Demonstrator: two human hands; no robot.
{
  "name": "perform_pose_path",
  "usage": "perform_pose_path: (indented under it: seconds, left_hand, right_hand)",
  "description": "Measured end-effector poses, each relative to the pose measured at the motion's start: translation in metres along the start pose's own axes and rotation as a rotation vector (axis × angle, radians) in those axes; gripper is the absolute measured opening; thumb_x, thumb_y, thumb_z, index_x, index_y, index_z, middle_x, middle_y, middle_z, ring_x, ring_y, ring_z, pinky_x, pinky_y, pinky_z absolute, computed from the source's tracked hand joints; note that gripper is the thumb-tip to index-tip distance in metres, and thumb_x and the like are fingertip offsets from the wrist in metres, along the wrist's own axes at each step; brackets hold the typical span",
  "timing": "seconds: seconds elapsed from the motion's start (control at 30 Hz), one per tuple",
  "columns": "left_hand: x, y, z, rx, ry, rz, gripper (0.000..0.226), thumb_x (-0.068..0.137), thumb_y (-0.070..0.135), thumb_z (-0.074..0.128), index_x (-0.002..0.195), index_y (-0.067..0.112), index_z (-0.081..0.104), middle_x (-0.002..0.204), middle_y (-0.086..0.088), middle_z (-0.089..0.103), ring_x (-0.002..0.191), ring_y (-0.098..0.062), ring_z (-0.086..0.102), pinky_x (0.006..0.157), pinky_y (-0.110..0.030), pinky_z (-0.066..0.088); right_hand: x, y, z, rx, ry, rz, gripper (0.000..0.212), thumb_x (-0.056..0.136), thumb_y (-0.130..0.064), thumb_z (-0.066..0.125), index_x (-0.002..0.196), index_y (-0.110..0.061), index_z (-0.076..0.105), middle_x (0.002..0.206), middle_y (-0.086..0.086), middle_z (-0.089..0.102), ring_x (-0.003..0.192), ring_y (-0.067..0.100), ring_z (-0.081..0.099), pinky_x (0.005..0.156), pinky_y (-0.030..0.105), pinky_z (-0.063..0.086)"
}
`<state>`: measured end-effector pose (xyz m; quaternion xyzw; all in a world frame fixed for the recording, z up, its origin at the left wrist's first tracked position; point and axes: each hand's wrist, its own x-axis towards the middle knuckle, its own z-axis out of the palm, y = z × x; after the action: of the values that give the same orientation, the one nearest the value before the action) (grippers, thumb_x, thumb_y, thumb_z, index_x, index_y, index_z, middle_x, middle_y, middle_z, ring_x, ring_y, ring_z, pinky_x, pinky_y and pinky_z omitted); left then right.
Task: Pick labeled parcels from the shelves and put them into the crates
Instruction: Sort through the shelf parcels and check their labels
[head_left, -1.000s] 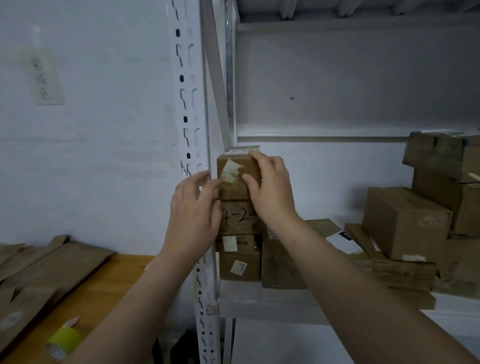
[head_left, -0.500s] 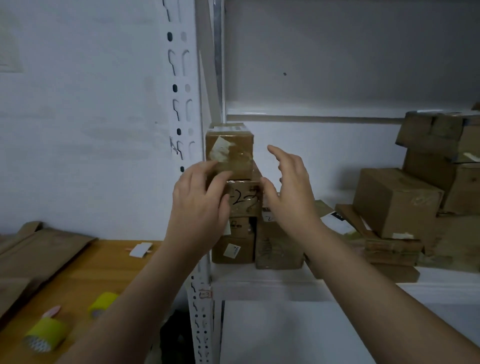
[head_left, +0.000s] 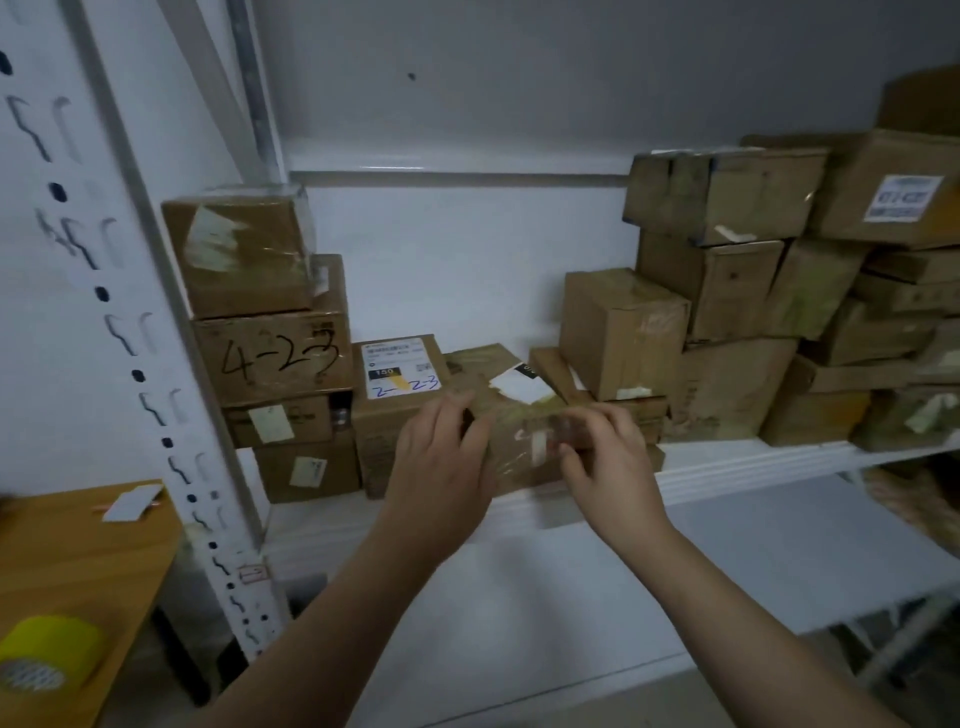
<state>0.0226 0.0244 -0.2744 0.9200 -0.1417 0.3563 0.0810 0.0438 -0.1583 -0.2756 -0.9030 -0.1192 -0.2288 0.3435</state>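
Both hands are holding a taped parcel (head_left: 522, 447) at the front edge of the shelf (head_left: 779, 460), just beside the box marked 2-23 (head_left: 400, 374). The left hand (head_left: 441, 462) is wrapping curved fingers round the parcel's left end, and the right hand (head_left: 610, 467) is curling its fingers over the right end (blur is hiding how firmly either is gripping). The parcel seems to be resting on the shelf, so this pick is only beginning. No crate is showing and many boxes are waiting, so most of the task is probably lying ahead.
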Motion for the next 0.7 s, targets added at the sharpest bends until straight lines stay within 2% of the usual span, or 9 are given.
perform_pose_path:
  seconds: [0.07,0.13,0.2,0.27,0.4,0.47,0.53,0.6,0.7]
  left_hand:
    - [0.013,0.010,0.015,0.019,-0.066,0.002,0.038,0.079,0.023,0.068,0.114,0.010,0.063,0.118,-0.013,0.061,0.107,-0.029,0.059,0.085,-0.040,0.050]
    - [0.021,0.018,0.028,0.064,-0.146,0.000,0.048,0.082,0.027,0.067,0.126,0.009,0.057,0.126,-0.011,0.059,0.112,-0.026,0.057,0.087,-0.038,0.050]
    - [0.021,0.025,0.039,0.068,-0.183,-0.052,0.055,0.086,0.028,0.065,0.135,0.007,0.049,0.134,-0.010,0.054,0.118,-0.026,0.053,0.093,-0.037,0.047]
    - [0.013,0.035,0.042,-0.028,-0.145,-0.127,0.055,0.083,0.024,0.068,0.132,0.005,0.051,0.132,-0.013,0.055,0.116,-0.031,0.055,0.092,-0.038,0.048]
    - [-0.006,0.057,0.043,-0.296,-0.053,-0.365,0.050,0.089,0.029,0.061,0.135,0.015,0.047,0.143,-0.013,0.039,0.128,-0.032,0.040,0.100,-0.039,0.040]
    - [-0.013,0.066,0.047,-0.307,0.032,-0.421,0.053,0.085,0.035,0.065,0.130,0.012,0.049,0.139,-0.012,0.042,0.125,-0.030,0.041,0.100,-0.040,0.042]
    - [-0.018,0.073,0.049,-0.308,0.091,-0.452,0.066,0.073,0.048,0.068,0.122,0.008,0.050,0.131,-0.013,0.045,0.118,-0.030,0.044,0.095,-0.036,0.042]
    - [-0.022,0.080,0.051,-0.298,0.141,-0.480,0.077,0.062,0.059,0.068,0.113,0.006,0.047,0.122,-0.016,0.046,0.108,-0.029,0.045,0.086,-0.033,0.041]
    - [-0.024,0.085,0.048,-0.272,0.201,-0.513,0.072,0.059,0.063,0.067,0.097,0.007,0.043,0.106,-0.015,0.046,0.091,-0.023,0.042,0.071,-0.031,0.043]
  right_hand:
    - [0.007,0.007,-0.006,0.029,-0.053,0.037,0.042,0.093,-0.021,0.058,0.133,-0.018,0.051,0.135,0.001,0.044,0.124,0.021,0.043,0.094,0.021,0.032]
    - [0.015,0.013,-0.006,0.102,-0.112,0.068,0.049,0.093,-0.023,0.058,0.140,-0.018,0.045,0.139,0.002,0.043,0.126,0.018,0.044,0.101,0.023,0.034]
    - [0.020,0.017,-0.002,0.239,-0.174,0.098,0.055,0.093,-0.024,0.058,0.144,-0.022,0.039,0.141,0.001,0.045,0.126,0.016,0.047,0.107,0.034,0.039]
    - [0.019,0.023,0.004,0.425,-0.211,0.125,0.058,0.093,-0.024,0.058,0.146,-0.026,0.035,0.137,-0.003,0.051,0.125,0.011,0.050,0.105,0.040,0.043]
    - [0.007,0.030,0.003,0.793,-0.221,0.239,0.045,0.097,-0.015,0.053,0.140,-0.022,0.042,0.121,-0.008,0.058,0.111,0.004,0.056,0.094,0.026,0.050]
    - [0.001,0.032,0.001,0.898,-0.217,0.315,0.034,0.098,-0.023,0.051,0.132,-0.023,0.053,0.125,-0.001,0.058,0.113,0.010,0.057,0.096,0.030,0.049]
    - [-0.007,0.033,-0.002,0.963,-0.218,0.351,0.024,0.099,-0.030,0.047,0.114,-0.025,0.065,0.120,0.000,0.063,0.110,0.013,0.059,0.097,0.033,0.049]
    - [-0.018,0.035,-0.004,1.004,-0.222,0.330,0.030,0.100,-0.033,0.041,0.106,-0.027,0.070,0.109,-0.005,0.070,0.106,0.011,0.063,0.097,0.034,0.048]
    - [-0.028,0.041,-0.008,1.047,-0.241,0.318,0.040,0.102,-0.033,0.033,0.109,-0.023,0.071,0.111,-0.008,0.070,0.106,0.007,0.063,0.101,0.035,0.045]
